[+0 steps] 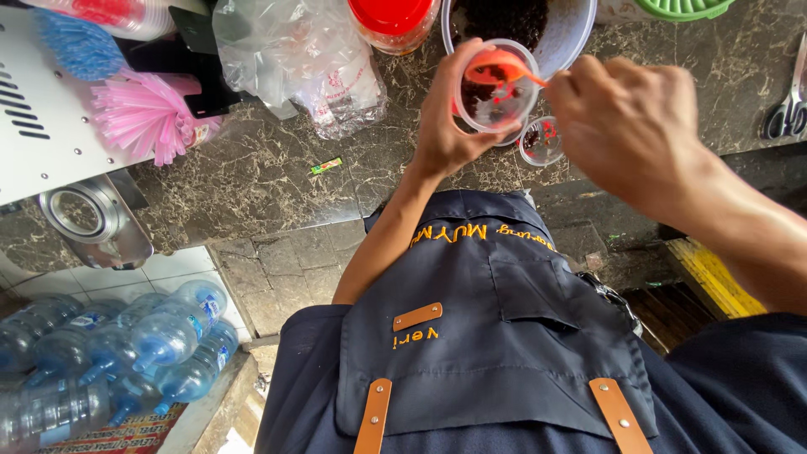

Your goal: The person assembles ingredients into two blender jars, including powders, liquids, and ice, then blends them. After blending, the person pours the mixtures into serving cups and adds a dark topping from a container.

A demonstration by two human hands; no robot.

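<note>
Above the counter edge [252, 220], left hand [441, 126] gripping cup [498, 88], right hand [626, 126] pinching orange spoon [504, 67].

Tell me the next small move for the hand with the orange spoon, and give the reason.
Probably tip the orange spoon to empty it into the clear cup: the right hand holds it over the cup's mouth, the left hand holds the cup tilted, and dark bits already lie inside.

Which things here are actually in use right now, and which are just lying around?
In use:
left hand
clear plastic cup
right hand
orange scoop
tub of dark pearls

Lying about:
pink straws
scissors
red-lidded jar
plastic bags
water bottles
</note>
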